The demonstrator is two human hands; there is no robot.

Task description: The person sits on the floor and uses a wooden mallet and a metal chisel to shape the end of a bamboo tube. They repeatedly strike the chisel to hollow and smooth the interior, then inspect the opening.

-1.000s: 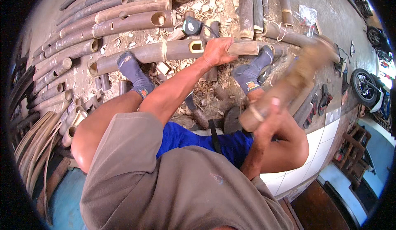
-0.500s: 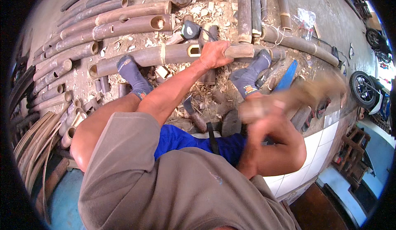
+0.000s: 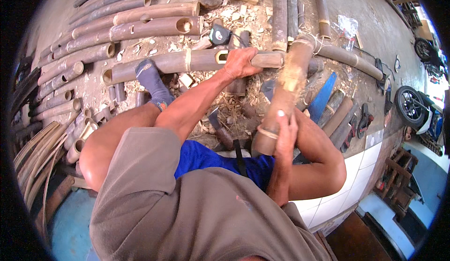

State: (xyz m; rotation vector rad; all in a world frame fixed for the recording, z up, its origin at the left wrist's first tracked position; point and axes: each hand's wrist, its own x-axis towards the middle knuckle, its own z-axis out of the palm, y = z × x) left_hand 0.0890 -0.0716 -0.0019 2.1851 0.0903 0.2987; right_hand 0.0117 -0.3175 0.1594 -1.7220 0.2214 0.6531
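Observation:
My left hand [image 3: 240,62] is closed round a thick wooden tool handle [image 3: 267,60], whose end sticks out to the right; whatever is at its other end is hidden by the hand. Beneath lies a long bamboo pole [image 3: 159,65], set crosswise under my left foot, with a cut opening [image 3: 221,57] just left of that hand. My right hand [image 3: 287,132] grips a thick bamboo club [image 3: 290,85] near its lower end. The club is tilted, frayed pale in the middle, and its upper end overlaps the pole's right end in the picture.
Several bamboo poles [image 3: 154,29] lie at the left, some with cut holes. A tape measure [image 3: 219,34], wood chips [image 3: 234,15], a hatchet-like blade [image 3: 214,119] and a blue saw-like blade [image 3: 323,91] lie about. Upright bamboo poles [image 3: 280,17] extend at the back; a motorbike wheel [image 3: 410,105] stands right.
The bamboo club has swung from the right, where it was blurred, to a steeper tilt beside the wooden handle. My left hand keeps its grip almost in place.

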